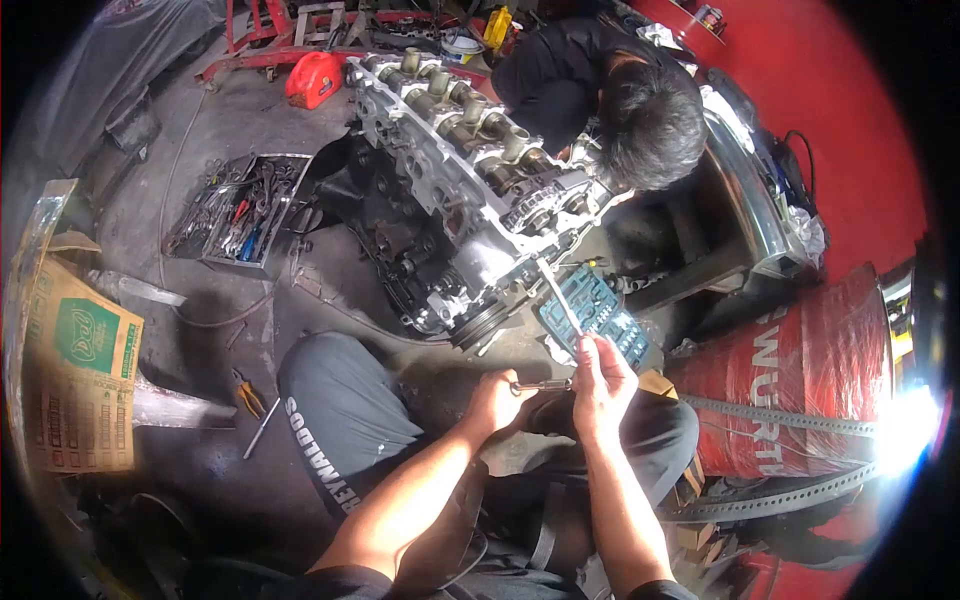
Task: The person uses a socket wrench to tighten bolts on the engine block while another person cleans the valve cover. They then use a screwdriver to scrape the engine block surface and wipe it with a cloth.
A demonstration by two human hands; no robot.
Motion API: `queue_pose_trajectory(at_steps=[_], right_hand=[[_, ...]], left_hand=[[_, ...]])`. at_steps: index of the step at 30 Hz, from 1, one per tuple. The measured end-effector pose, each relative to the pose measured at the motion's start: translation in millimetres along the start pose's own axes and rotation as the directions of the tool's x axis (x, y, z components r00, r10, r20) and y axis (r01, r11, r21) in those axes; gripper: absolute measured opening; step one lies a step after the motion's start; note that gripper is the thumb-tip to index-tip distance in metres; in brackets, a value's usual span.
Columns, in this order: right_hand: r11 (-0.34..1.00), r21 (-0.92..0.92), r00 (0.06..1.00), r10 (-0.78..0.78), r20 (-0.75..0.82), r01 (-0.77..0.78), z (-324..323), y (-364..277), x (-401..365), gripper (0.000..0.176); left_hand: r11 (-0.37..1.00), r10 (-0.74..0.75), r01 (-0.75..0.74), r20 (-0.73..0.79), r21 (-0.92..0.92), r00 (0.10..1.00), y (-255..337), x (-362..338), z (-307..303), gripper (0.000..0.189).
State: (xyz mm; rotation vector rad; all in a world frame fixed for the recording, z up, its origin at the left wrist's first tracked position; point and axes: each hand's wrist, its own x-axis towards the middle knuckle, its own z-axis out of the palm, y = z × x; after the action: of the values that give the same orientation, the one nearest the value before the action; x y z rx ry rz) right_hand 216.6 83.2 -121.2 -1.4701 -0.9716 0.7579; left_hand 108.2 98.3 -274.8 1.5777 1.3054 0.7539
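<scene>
My left hand (495, 402) is closed around the end of a short metal tool (545, 385) that reaches across to my right hand. Between the thumb and fingers of my right hand (603, 385) is a long, thin, light-coloured rod (561, 298), slanting up and left to the near end of the engine (480, 255). The engine's open top shows cylindrical parts and a chain at the near end. Behind the rod lies a teal tool-set tray (600, 312) with small metal pieces in its slots.
A person (650, 120) in dark clothes bends over the engine's far right side. Left of it sits a metal toolbox (250, 215) full of hand tools. Yellow-handled pliers (248, 396) lie on the floor by my knee; a red drum (790, 375) stands right, a cardboard box (85, 370) left.
</scene>
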Motion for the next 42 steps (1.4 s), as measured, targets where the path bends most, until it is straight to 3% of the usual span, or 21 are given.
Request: queue_pose_trajectory(at_steps=[3,5,8,10,14,17,19,21,23,25,34,42], right_hand=[[0.996,-0.043,0.997,-0.072,0.005,0.072,3.1,1.4,2.4,0.02],[0.99,-0.073,0.993,-0.119,0.012,0.119,2.2,1.4,4.7,0.019],[0.865,-0.322,0.917,-0.398,0.028,0.385,0.0,16.1,9.4,0.019],[0.888,-0.312,0.938,-0.346,0.029,0.337,0.5,7.1,7.4,0.019],[0.912,-0.235,0.941,-0.335,0.047,0.336,-4.0,6.1,16.2,0.019],[0.997,-0.009,0.991,0.076,0.112,-0.076,-9.2,-16.8,22.7,0.017],[0.949,0.209,0.964,0.2,0.177,-0.235,-5.8,-16.3,26.2,0.016],[0.872,0.33,0.923,0.286,0.258,-0.362,-10.5,-23.1,26.2,0.016],[0.852,0.334,0.908,0.327,0.263,-0.404,-8.4,-28.7,25.4,0.015],[0.826,0.347,0.887,0.353,0.297,-0.445,-10.6,-32.1,26.8,0.015],[0.729,0.398,0.824,0.425,0.374,-0.557,-15.8,-40.0,29.2,0.015],[0.695,0.409,0.801,0.444,0.402,-0.591,-17.1,-39.9,32.4,0.015]], left_hand=[[0.995,-0.077,0.079,0.051,-0.054,0.996,9.2,5.2,-6.2,0.039],[1.0,0.015,-0.015,-0.011,-0.02,1.0,-0.4,14.9,9.1,0.037],[0.994,0.057,-0.059,-0.029,-0.093,0.998,-4.7,36.2,32.6,0.035],[0.984,0.108,-0.119,-0.087,-0.136,0.99,3.5,44.7,41.8,0.032],[0.983,0.055,-0.036,0.107,-0.179,0.993,-11.4,44.2,55.8,0.034],[0.997,-0.06,0.054,0.12,0.053,0.991,10.7,-12.1,7.5,0.038],[0.977,-0.197,0.182,0.158,0.108,0.967,17.9,-45.0,-16.7,0.04],[0.981,-0.137,0.116,0.129,0.158,0.982,27.9,-78.2,-37.5,0.041],[0.97,-0.052,0.018,0.135,0.243,0.99,33.1,-102.4,-55.1,0.043],[0.983,0.058,-0.072,0.085,0.171,0.995,39.2,-113.4,-66.3,0.038],[0.88,0.179,-0.21,0.113,0.427,0.977,54.0,-115.9,-74.5,0.032],[0.876,0.176,-0.201,0.099,0.439,0.98,58.6,-117.3,-78.6,0.037]])
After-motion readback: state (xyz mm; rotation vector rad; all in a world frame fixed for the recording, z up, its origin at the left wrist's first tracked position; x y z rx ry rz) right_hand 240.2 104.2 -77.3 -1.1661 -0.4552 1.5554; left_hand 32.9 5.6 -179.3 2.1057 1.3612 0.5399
